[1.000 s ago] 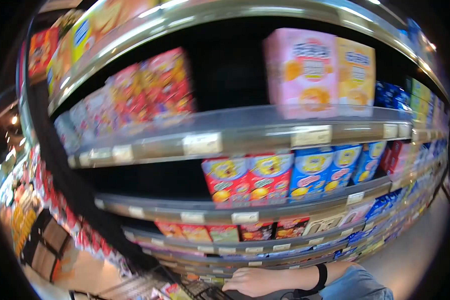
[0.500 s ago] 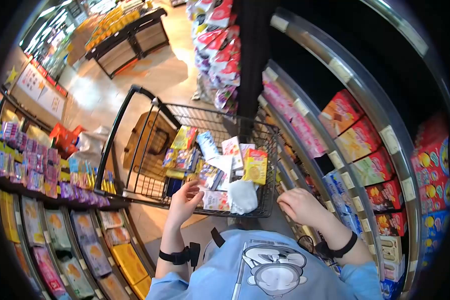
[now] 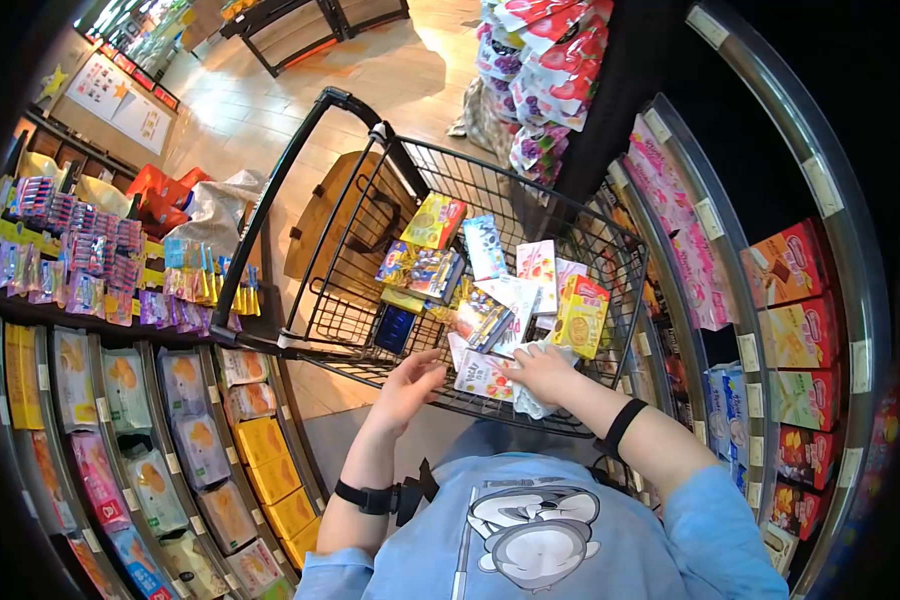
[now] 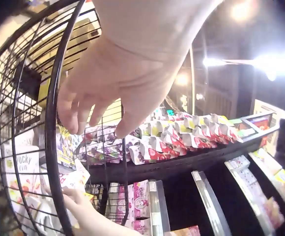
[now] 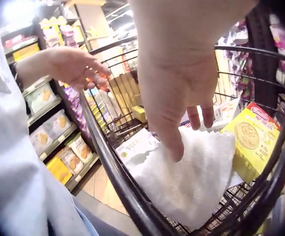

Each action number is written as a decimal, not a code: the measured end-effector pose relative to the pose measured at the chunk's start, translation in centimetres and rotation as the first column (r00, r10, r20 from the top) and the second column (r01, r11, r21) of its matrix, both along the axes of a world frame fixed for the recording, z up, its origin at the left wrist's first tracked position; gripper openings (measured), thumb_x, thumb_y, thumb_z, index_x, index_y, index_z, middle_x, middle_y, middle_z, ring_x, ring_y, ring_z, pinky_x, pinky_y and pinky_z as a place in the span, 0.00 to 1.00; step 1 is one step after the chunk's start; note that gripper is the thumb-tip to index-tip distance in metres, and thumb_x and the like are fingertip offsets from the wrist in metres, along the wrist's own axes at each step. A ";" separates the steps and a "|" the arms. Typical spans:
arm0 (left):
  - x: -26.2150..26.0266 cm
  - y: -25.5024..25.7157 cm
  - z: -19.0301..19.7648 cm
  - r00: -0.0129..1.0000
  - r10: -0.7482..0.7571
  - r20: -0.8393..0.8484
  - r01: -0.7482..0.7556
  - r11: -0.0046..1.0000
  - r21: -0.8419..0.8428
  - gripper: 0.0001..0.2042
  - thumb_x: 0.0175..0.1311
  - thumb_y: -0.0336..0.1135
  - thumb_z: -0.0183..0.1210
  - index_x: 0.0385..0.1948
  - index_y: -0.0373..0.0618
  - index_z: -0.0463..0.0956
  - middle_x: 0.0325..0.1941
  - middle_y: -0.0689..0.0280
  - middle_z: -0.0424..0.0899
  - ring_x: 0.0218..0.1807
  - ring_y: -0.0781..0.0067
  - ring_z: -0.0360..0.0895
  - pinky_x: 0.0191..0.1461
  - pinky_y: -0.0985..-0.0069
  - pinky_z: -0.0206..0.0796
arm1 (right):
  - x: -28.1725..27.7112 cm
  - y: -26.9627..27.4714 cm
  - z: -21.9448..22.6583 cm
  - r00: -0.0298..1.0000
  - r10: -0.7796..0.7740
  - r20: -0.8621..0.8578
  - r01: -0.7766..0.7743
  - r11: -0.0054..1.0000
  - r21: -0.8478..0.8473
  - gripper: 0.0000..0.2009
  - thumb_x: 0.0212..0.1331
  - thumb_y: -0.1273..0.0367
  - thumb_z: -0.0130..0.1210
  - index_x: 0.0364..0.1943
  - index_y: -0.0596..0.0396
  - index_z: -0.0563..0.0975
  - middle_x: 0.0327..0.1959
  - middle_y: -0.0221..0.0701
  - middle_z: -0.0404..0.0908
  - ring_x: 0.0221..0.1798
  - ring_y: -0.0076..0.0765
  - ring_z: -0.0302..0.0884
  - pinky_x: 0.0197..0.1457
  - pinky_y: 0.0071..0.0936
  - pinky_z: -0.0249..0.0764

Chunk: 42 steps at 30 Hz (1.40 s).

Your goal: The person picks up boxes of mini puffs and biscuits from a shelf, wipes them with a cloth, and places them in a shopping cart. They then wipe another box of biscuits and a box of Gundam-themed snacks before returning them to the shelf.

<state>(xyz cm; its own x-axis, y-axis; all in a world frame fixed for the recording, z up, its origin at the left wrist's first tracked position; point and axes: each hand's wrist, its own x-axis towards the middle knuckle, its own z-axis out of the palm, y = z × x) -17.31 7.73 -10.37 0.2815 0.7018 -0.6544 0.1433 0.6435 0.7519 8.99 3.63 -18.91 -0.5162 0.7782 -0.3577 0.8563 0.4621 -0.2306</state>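
A black wire shopping cart stands before the person, with several snack boxes inside. In its near right corner lies a white cloth with a nubby, towel-like surface. The right hand reaches down over the cart's near rim and grips this cloth, thumb on the near side and fingertips partly hidden behind its upper edge. Beside the cloth are a white Pocky box and a yellow box with a red corner. The left hand hovers at the near rim, fingers loosely bent, holding nothing.
Shelves of boxed snacks line the right side, close to the cart. Packaged cakes and hanging candy packs stand at the left. Bags with fruit pictures hang beyond the cart. Wooden floor extends behind it.
The head view has swung from the shelves down to the cart. The right hand has moved from beside the cart in over its rim and onto the white cloth. The left hand remains near the rim.
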 end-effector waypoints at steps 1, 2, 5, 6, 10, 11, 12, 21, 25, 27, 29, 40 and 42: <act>0.2 0.6 0.4 0.998 0.052 0.041 -0.046 0.989 -0.139 0.26 0.63 0.41 0.57 0.62 0.46 0.63 0.55 0.62 0.75 0.50 0.70 0.73 0.54 0.68 0.67 | -0.1 0.1 -0.5 0.998 0.052 0.039 -0.053 0.998 0.021 0.18 0.49 0.70 0.55 0.47 0.38 0.77 0.50 0.30 0.69 0.56 0.40 0.66 0.53 0.41 0.67; 0.3 1.2 0.2 0.998 0.055 0.038 -0.049 0.989 -0.143 0.26 0.63 0.41 0.57 0.62 0.46 0.63 0.55 0.62 0.75 0.50 0.70 0.73 0.54 0.68 0.67 | -0.2 0.1 -0.8 0.992 0.101 0.080 -0.105 0.994 0.041 0.15 0.50 0.69 0.55 0.43 0.38 0.80 0.49 0.29 0.69 0.55 0.38 0.66 0.53 0.40 0.66; 1.0 3.0 -1.3 0.922 0.316 0.223 -0.189 0.872 -0.452 0.24 0.63 0.40 0.56 0.59 0.47 0.61 0.57 0.57 0.69 0.52 0.62 0.70 0.57 0.57 0.65 | -0.5 0.6 -0.2 0.995 0.079 0.060 -0.083 0.994 0.073 0.10 0.50 0.69 0.55 0.37 0.43 0.82 0.48 0.28 0.70 0.55 0.35 0.65 0.53 0.39 0.65; 1.3 3.7 -2.4 0.924 0.312 0.221 -0.186 0.871 -0.455 0.24 0.63 0.40 0.56 0.59 0.47 0.61 0.57 0.57 0.69 0.52 0.62 0.70 0.57 0.57 0.65 | -0.6 0.8 0.4 0.991 0.098 0.087 -0.105 0.991 0.087 0.10 0.50 0.69 0.55 0.37 0.45 0.82 0.48 0.28 0.70 0.55 0.35 0.66 0.53 0.39 0.64; 3.3 6.6 -5.1 0.918 0.382 0.106 -0.247 0.759 -0.602 0.13 0.61 0.36 0.55 0.44 0.46 0.66 0.49 0.58 0.69 0.49 0.59 0.70 0.56 0.53 0.65 | 1.9 0.2 2.1 0.999 0.007 -0.048 -0.003 0.996 0.089 0.08 0.47 0.72 0.55 0.33 0.50 0.81 0.47 0.31 0.71 0.59 0.38 0.64 0.66 0.49 0.57; 3.7 7.2 -6.3 0.927 0.361 0.097 -0.231 0.757 -0.612 0.12 0.61 0.36 0.55 0.43 0.46 0.67 0.48 0.59 0.69 0.48 0.60 0.70 0.55 0.53 0.65 | 2.7 -0.1 2.9 0.985 -0.071 -0.155 0.081 0.995 0.060 0.09 0.45 0.72 0.56 0.33 0.52 0.79 0.42 0.33 0.73 0.58 0.42 0.67 0.71 0.52 0.51; 4.0 7.6 -7.5 0.936 0.340 0.088 -0.215 0.753 -0.622 0.11 0.60 0.35 0.55 0.42 0.46 0.67 0.47 0.60 0.69 0.46 0.60 0.70 0.54 0.53 0.65 | 3.5 -0.5 3.9 0.985 -0.082 -0.151 0.093 0.994 0.064 0.09 0.45 0.72 0.56 0.33 0.52 0.79 0.42 0.33 0.73 0.58 0.42 0.67 0.71 0.52 0.51; 13.3 6.1 -9.0 0.999 -0.042 0.028 0.051 0.823 -0.566 0.11 0.58 0.36 0.58 0.42 0.49 0.70 0.37 0.67 0.71 0.40 0.68 0.68 0.52 0.59 0.63 | 10.3 -8.8 12.1 -0.065 -0.659 -0.749 0.928 0.235 -0.287 0.11 0.54 0.77 0.50 0.42 0.59 0.68 0.37 0.33 0.74 0.42 0.28 0.73 0.46 0.27 0.69; 17.7 5.3 -11.6 0.952 -0.301 0.064 0.291 0.812 -0.506 0.15 0.56 0.36 0.60 0.44 0.44 0.72 0.44 0.63 0.71 0.45 0.66 0.67 0.52 0.61 0.64 | 12.1 -13.0 13.8 -0.685 -0.285 -0.671 0.670 0.115 -0.733 0.20 0.60 0.75 0.48 0.58 0.61 0.64 0.55 0.37 0.73 0.56 0.34 0.72 0.60 0.33 0.67; 20.1 5.0 -11.9 0.926 -0.373 -0.058 0.310 0.839 -0.446 0.14 0.56 0.36 0.61 0.42 0.43 0.74 0.41 0.65 0.72 0.43 0.67 0.68 0.49 0.63 0.65 | 13.2 -15.3 14.1 -0.783 -0.222 -0.581 0.564 0.142 -0.813 0.22 0.61 0.73 0.49 0.60 0.61 0.64 0.56 0.37 0.72 0.58 0.37 0.71 0.62 0.35 0.66; 21.8 4.4 -11.6 0.899 -0.391 -0.197 0.314 0.889 -0.333 0.15 0.53 0.33 0.63 0.40 0.34 0.77 0.36 0.59 0.80 0.36 0.68 0.77 0.39 0.65 0.69 | 13.7 -17.0 14.8 -0.945 -0.169 -0.281 0.256 0.154 -0.954 0.22 0.61 0.70 0.52 0.59 0.61 0.65 0.57 0.39 0.73 0.59 0.41 0.71 0.64 0.38 0.66; 24.8 3.8 -14.5 0.882 -0.412 -0.230 0.392 0.911 -0.128 0.17 0.53 0.30 0.65 0.44 0.32 0.75 0.38 0.59 0.83 0.37 0.63 0.82 0.37 0.68 0.75 | 12.9 -23.0 14.9 -0.932 -0.169 -0.322 0.320 0.040 -0.947 0.26 0.58 0.67 0.54 0.61 0.62 0.63 0.58 0.38 0.71 0.60 0.42 0.69 0.65 0.39 0.63; 23.2 5.4 -12.5 0.937 -0.336 -0.095 0.311 0.926 -0.212 0.18 0.60 0.36 0.60 0.49 0.38 0.71 0.41 0.61 0.80 0.38 0.64 0.79 0.44 0.64 0.72 | 12.9 -22.8 15.2 -0.944 -0.123 -0.305 0.303 0.036 -0.952 0.27 0.58 0.68 0.53 0.62 0.62 0.62 0.59 0.38 0.70 0.61 0.42 0.68 0.65 0.39 0.62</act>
<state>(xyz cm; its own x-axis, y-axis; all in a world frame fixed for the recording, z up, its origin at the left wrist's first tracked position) 5.87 13.17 -22.83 0.3777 0.4450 -0.8120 0.4544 0.6750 0.5813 21.90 -19.17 -3.71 0.6773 0.4463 -0.5848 -0.6984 0.1401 -0.7019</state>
